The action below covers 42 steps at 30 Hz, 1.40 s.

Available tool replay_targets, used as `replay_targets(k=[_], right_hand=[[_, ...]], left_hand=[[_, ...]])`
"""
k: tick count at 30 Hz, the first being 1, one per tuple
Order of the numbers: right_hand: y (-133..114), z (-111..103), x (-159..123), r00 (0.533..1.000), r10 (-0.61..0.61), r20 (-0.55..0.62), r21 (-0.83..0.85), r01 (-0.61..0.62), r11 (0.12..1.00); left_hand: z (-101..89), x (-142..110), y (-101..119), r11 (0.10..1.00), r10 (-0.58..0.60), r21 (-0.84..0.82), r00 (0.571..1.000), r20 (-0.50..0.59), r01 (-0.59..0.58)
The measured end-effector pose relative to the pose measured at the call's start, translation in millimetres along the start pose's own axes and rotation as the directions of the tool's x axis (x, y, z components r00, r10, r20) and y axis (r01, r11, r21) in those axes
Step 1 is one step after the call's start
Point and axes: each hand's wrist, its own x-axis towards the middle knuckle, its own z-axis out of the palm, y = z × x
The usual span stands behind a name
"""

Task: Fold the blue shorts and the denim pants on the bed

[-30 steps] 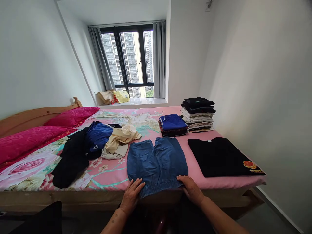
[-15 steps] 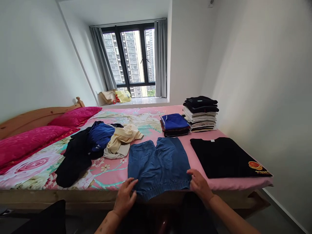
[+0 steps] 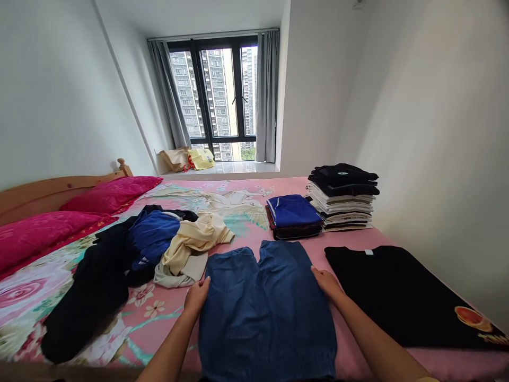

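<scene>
So, 2 hands (image 3: 198, 294) (image 3: 326, 281) pinch 1 pr shorts (image 3: 266, 307), w/ 2 stacks (image 3: 294, 211) (image 3: 344, 204) beyond.

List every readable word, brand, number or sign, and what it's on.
None can be read.
Shorts: no text visible.
Black shirt: yellow lettering, too blurred.
Its neck tag: too small.
Blue garment: pale mark, too blurred.
Tall stack: pale mark, too small.
Yellow bag: print too small.

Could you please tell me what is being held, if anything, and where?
The blue shorts: the left hand and right hand appear to hold opposite side edges, near the leg openings.
</scene>
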Motion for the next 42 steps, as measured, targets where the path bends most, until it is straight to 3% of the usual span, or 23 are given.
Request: replay_targets(k=[4,7,11,13,15,17,20,23,28,31,35,40,42], right_hand=[[-4.7,10.9,37.8,0.995,0.092,0.026,-0.101,-0.089,0.991],[8.0,2.7,56.0,0.988,0.151,0.027,-0.182,-0.144,0.973],[18.8,-12.8,67.6,0.986,0.164,0.037,-0.260,-0.149,0.954],[5.7,-9.1,71.0,0.995,0.094,0.035,-0.268,-0.081,0.960],[-21.4,6.2,74.3,0.996,-0.029,0.080,-0.241,0.048,0.969],[-56.0,29.8,78.7,0.972,-0.166,0.164,-0.192,0.197,0.962],[-99.7,67.9,89.2,0.930,-0.276,0.241,-0.156,0.318,0.935],[-114.1,97.0,102.3,0.932,-0.246,0.264,-0.193,0.301,0.934],[-99.0,121.0,115.8,0.946,-0.111,0.304,-0.300,0.206,0.931],[-94.7,125.6,119.0,0.948,-0.091,0.304,-0.319,0.191,0.928],[-91.7,127.1,116.3,0.968,-0.079,0.240,-0.305,0.153,0.940],[-84.6,127.8,107.0,0.986,-0.105,0.130,-0.252,0.135,0.958],[-83.3,127.9,105.4,0.990,-0.107,0.094,-0.233,0.126,0.964]], left_hand=[[9.9,40.1,11.5,0.998,-0.057,0.018,0.998,-0.031,0.057],[-1.8,52.1,-9.1,0.994,-0.102,0.031,0.991,-0.083,0.105],[-25.9,42.1,-44.2,0.989,-0.135,0.049,0.982,-0.129,0.142],[-28.8,35.1,-40.5,0.999,-0.004,0.047,0.978,-0.208,0.014],[-22.1,34.0,-16.9,0.964,0.267,0.072,0.935,-0.232,-0.257],[-7.4,40.7,19.3,0.853,0.518,0.126,0.849,-0.105,-0.506],[19.4,60.4,69.4,0.754,0.590,0.231,0.788,0.176,-0.615],[37.9,77.7,88.1,0.737,0.532,0.286,0.787,0.312,-0.612],[38.4,85.0,69.5,0.791,0.415,0.294,0.823,0.387,-0.537],[33.4,86.4,65.6,0.838,0.376,0.207,0.809,0.451,-0.505],[31.6,86.0,79.7,0.895,0.348,0.056,0.772,0.532,-0.443],[21.6,61.9,84.9,0.936,0.314,-0.067,0.736,0.599,-0.345],[11.7,49.8,73.9,0.944,0.326,-0.133,0.788,0.523,-0.303]])
